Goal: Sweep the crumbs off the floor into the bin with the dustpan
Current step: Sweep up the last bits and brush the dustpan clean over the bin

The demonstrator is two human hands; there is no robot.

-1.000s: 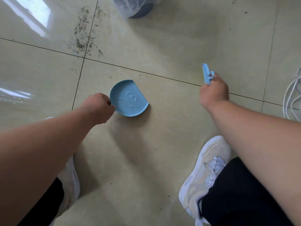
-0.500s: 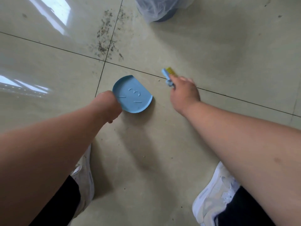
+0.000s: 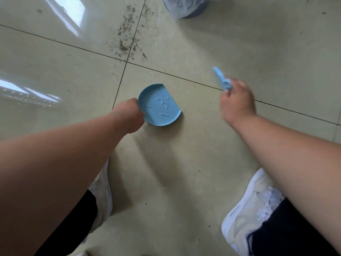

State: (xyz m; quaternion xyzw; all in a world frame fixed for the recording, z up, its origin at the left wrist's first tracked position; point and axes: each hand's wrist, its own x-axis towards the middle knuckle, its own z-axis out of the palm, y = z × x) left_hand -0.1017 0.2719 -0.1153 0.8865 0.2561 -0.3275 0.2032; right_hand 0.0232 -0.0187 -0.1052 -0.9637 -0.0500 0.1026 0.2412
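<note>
Glossy beige floor tiles point(image 3: 239, 52) fill my view, crumbs point(image 3: 127, 41) strewn near the bin point(image 3: 186, 6) at top. My left hand point(image 3: 129, 117) grips the blue dustpan point(image 3: 159, 106) by its near edge, low over the tiles. My right hand point(image 3: 237, 104) clenches the small blue brush point(image 3: 222, 80), raised, well right of the pan.

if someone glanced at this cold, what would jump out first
Probably the small blue dustpan at the centre of the tiled floor, gripped at its edge by the left hand. Next, the right hand raised to its right, holding a small blue brush. Beyond them, dark crumbs lie scattered along a tile joint, with a bag-lined bin at the top edge.
</note>
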